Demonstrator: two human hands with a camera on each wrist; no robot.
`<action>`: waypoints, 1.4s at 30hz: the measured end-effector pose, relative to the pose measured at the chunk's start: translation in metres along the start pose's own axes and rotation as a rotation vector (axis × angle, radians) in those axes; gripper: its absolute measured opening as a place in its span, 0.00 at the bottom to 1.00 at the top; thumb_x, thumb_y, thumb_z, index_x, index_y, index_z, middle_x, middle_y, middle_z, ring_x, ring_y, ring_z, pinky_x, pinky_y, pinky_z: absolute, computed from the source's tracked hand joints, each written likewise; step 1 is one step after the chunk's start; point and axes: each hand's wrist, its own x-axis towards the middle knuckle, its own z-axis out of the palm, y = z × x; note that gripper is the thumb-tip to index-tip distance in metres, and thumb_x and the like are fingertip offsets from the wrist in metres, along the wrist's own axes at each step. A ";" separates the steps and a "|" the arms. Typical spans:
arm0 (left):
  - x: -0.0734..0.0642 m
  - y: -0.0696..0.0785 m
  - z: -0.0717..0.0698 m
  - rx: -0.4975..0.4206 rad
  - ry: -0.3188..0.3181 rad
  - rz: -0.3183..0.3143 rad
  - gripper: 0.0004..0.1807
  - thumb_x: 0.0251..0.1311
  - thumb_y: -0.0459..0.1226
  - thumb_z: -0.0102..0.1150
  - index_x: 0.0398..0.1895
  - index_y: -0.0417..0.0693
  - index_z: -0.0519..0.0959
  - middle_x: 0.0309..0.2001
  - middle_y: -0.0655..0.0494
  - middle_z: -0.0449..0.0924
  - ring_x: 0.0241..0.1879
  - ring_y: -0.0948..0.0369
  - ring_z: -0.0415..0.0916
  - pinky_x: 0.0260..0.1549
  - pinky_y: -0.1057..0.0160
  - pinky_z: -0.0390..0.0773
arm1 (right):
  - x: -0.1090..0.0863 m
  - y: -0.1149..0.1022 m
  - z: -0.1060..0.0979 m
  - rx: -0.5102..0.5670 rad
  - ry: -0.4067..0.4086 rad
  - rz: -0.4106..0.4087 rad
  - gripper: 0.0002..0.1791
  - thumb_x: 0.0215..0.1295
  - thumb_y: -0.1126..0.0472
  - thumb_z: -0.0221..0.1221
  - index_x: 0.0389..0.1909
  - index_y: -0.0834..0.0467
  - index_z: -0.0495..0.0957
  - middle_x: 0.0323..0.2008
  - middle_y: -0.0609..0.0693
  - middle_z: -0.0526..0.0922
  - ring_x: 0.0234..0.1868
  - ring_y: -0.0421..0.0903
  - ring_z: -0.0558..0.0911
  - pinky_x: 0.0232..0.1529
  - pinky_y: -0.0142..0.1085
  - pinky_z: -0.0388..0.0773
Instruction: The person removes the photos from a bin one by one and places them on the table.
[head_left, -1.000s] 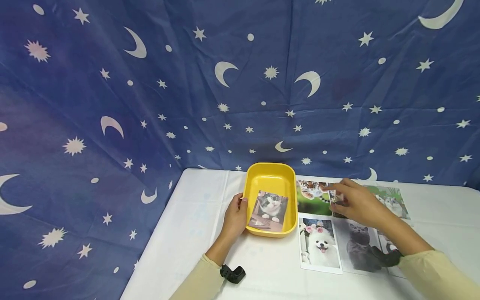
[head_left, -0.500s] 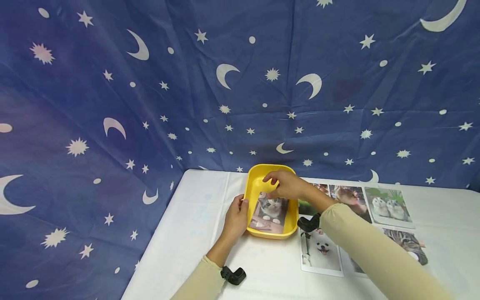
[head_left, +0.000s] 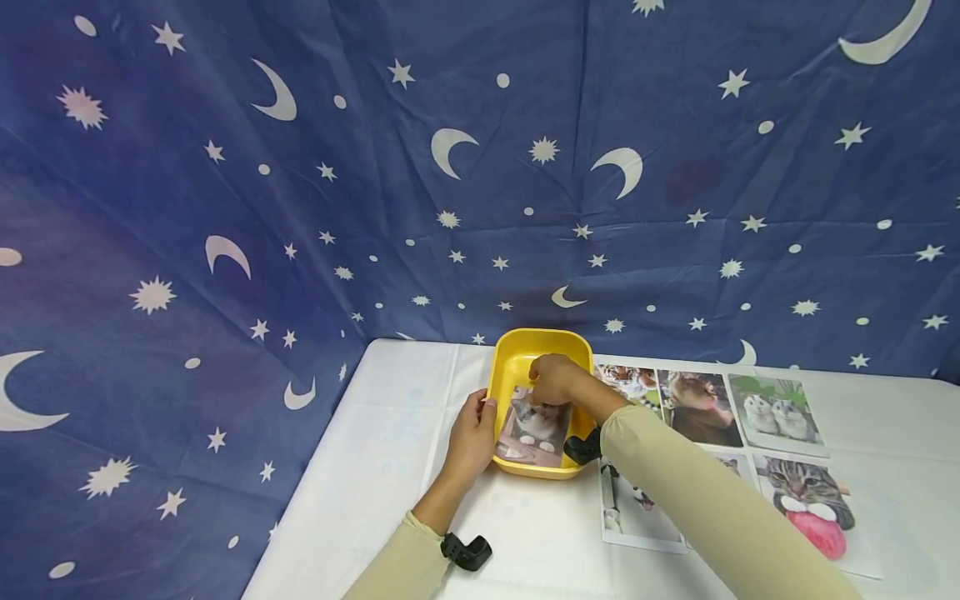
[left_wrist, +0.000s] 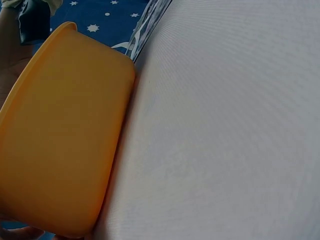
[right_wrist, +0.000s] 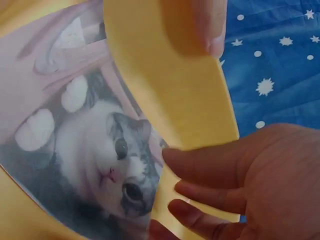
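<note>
A cat photo card (head_left: 534, 429) lies in a yellow plastic tray (head_left: 543, 472) on the white table. My left hand (head_left: 474, 433) grips the tray's left rim, thumb over the edge; the tray's outer wall (left_wrist: 65, 135) fills much of the left wrist view. My right hand (head_left: 558, 382) reaches into the tray and pinches the card's upper corner. In the right wrist view, the thumb of my right hand (right_wrist: 265, 185) is at the corner of the cat photo card (right_wrist: 90, 135), which looks bowed along its edge. Some fingertips are hidden there.
Right of the tray are two rows of photo cards: a tiger (head_left: 626, 379), a brown animal (head_left: 697, 408), two hamsters (head_left: 780, 412), a white dog (head_left: 637, 521) partly under my sleeve, and a tabby cat (head_left: 810, 500). A blue star-patterned cloth (head_left: 525, 167) hangs behind the table.
My right hand has moved left from above the photo cards into the tray, then down to the cat photo card's corner. My left hand has kept its grip on the rim.
</note>
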 end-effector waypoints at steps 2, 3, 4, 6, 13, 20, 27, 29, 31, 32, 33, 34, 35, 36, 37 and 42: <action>0.000 0.000 0.000 -0.005 0.000 0.001 0.23 0.81 0.45 0.42 0.70 0.44 0.70 0.55 0.45 0.80 0.53 0.52 0.78 0.57 0.48 0.77 | -0.002 -0.001 -0.001 -0.015 0.015 -0.005 0.21 0.58 0.62 0.68 0.54 0.63 0.83 0.52 0.55 0.85 0.45 0.49 0.80 0.49 0.41 0.83; 0.000 0.000 0.000 -0.006 0.001 -0.001 0.23 0.81 0.45 0.42 0.70 0.44 0.70 0.55 0.45 0.80 0.53 0.52 0.78 0.57 0.48 0.77 | -0.004 -0.001 -0.002 -0.013 0.022 -0.015 0.19 0.58 0.64 0.68 0.51 0.62 0.84 0.49 0.55 0.86 0.43 0.49 0.80 0.46 0.40 0.83; 0.000 0.000 0.001 -0.005 0.005 0.002 0.23 0.81 0.45 0.42 0.70 0.44 0.70 0.55 0.45 0.80 0.53 0.52 0.78 0.56 0.49 0.78 | -0.006 -0.001 -0.002 -0.009 0.026 -0.029 0.17 0.58 0.65 0.67 0.49 0.62 0.86 0.46 0.54 0.87 0.41 0.49 0.81 0.44 0.40 0.84; 0.000 0.000 0.001 -0.004 0.009 0.003 0.22 0.81 0.44 0.43 0.69 0.44 0.70 0.55 0.45 0.80 0.52 0.53 0.79 0.55 0.49 0.79 | -0.010 -0.001 -0.003 -0.002 0.034 -0.069 0.14 0.58 0.66 0.67 0.46 0.59 0.88 0.42 0.52 0.88 0.39 0.48 0.80 0.42 0.39 0.83; 0.000 0.001 0.001 -0.012 0.004 -0.004 0.22 0.80 0.44 0.43 0.70 0.45 0.70 0.55 0.46 0.80 0.52 0.53 0.79 0.55 0.50 0.79 | -0.031 0.002 0.000 -0.001 -0.042 -0.171 0.27 0.65 0.70 0.63 0.64 0.49 0.80 0.56 0.52 0.84 0.43 0.49 0.81 0.44 0.42 0.83; 0.001 0.001 0.000 -0.003 0.006 0.003 0.22 0.81 0.45 0.43 0.69 0.45 0.71 0.54 0.47 0.80 0.52 0.54 0.78 0.55 0.50 0.79 | -0.045 0.013 0.010 -0.036 0.047 -0.348 0.38 0.62 0.77 0.59 0.73 0.53 0.70 0.63 0.56 0.81 0.51 0.50 0.79 0.56 0.47 0.80; 0.003 0.001 0.001 0.003 0.006 -0.007 0.23 0.80 0.46 0.42 0.70 0.46 0.70 0.54 0.48 0.80 0.52 0.54 0.78 0.56 0.50 0.78 | -0.062 0.029 0.000 0.130 0.194 -0.359 0.35 0.62 0.72 0.66 0.68 0.48 0.71 0.43 0.54 0.83 0.38 0.48 0.80 0.42 0.43 0.83; 0.003 0.001 0.002 -0.003 0.003 -0.010 0.23 0.80 0.45 0.42 0.70 0.46 0.70 0.54 0.48 0.80 0.51 0.54 0.78 0.55 0.51 0.78 | -0.073 0.039 -0.008 0.210 0.212 -0.350 0.35 0.64 0.71 0.66 0.70 0.46 0.71 0.44 0.54 0.83 0.35 0.46 0.80 0.36 0.39 0.82; 0.003 0.001 0.003 -0.007 0.000 -0.017 0.23 0.80 0.46 0.42 0.70 0.47 0.70 0.54 0.48 0.80 0.49 0.55 0.78 0.54 0.51 0.79 | -0.085 0.052 -0.018 0.299 0.216 -0.341 0.36 0.66 0.70 0.65 0.72 0.44 0.70 0.48 0.57 0.83 0.35 0.46 0.82 0.32 0.36 0.82; 0.003 0.001 0.004 -0.007 0.000 -0.019 0.23 0.80 0.46 0.43 0.70 0.47 0.70 0.54 0.49 0.80 0.49 0.55 0.78 0.53 0.52 0.79 | -0.092 0.060 -0.023 0.332 0.226 -0.336 0.36 0.66 0.70 0.65 0.72 0.44 0.70 0.52 0.58 0.82 0.36 0.46 0.83 0.32 0.35 0.83; 0.003 0.002 0.004 -0.008 0.001 -0.019 0.23 0.80 0.46 0.43 0.70 0.47 0.70 0.54 0.48 0.80 0.48 0.55 0.78 0.53 0.51 0.79 | -0.099 0.069 -0.029 0.359 0.238 -0.329 0.36 0.66 0.70 0.65 0.73 0.44 0.69 0.56 0.59 0.80 0.39 0.47 0.84 0.32 0.35 0.84; 0.003 0.002 0.004 -0.007 0.000 -0.019 0.23 0.80 0.46 0.43 0.70 0.47 0.70 0.54 0.48 0.80 0.48 0.55 0.78 0.52 0.52 0.78 | -0.108 0.079 -0.034 0.379 0.251 -0.325 0.37 0.67 0.70 0.64 0.73 0.44 0.69 0.60 0.60 0.78 0.41 0.49 0.85 0.33 0.35 0.85; 0.003 0.001 0.004 -0.005 -0.002 -0.023 0.23 0.80 0.47 0.43 0.70 0.47 0.70 0.54 0.49 0.80 0.47 0.56 0.78 0.52 0.52 0.78 | -0.116 0.090 -0.039 0.390 0.265 -0.322 0.37 0.67 0.70 0.64 0.74 0.44 0.68 0.61 0.61 0.77 0.42 0.51 0.85 0.33 0.36 0.85; 0.003 0.001 0.004 -0.004 -0.002 -0.020 0.23 0.80 0.47 0.43 0.70 0.47 0.70 0.54 0.49 0.80 0.47 0.56 0.78 0.52 0.52 0.78 | -0.126 0.101 -0.045 0.390 0.280 -0.309 0.37 0.67 0.70 0.65 0.74 0.44 0.68 0.61 0.61 0.76 0.45 0.53 0.86 0.33 0.36 0.86; 0.003 0.001 0.004 -0.003 0.000 -0.018 0.23 0.80 0.47 0.43 0.70 0.46 0.70 0.54 0.49 0.80 0.48 0.56 0.78 0.52 0.52 0.78 | -0.136 0.113 -0.050 0.389 0.299 -0.295 0.37 0.67 0.69 0.65 0.75 0.45 0.67 0.61 0.62 0.75 0.46 0.55 0.85 0.34 0.37 0.86; 0.002 0.001 0.003 0.004 -0.001 -0.013 0.23 0.80 0.46 0.42 0.70 0.46 0.71 0.53 0.49 0.80 0.47 0.56 0.78 0.52 0.52 0.78 | -0.186 0.186 -0.071 0.323 0.372 -0.164 0.37 0.71 0.61 0.64 0.78 0.48 0.62 0.61 0.63 0.73 0.52 0.53 0.85 0.36 0.36 0.85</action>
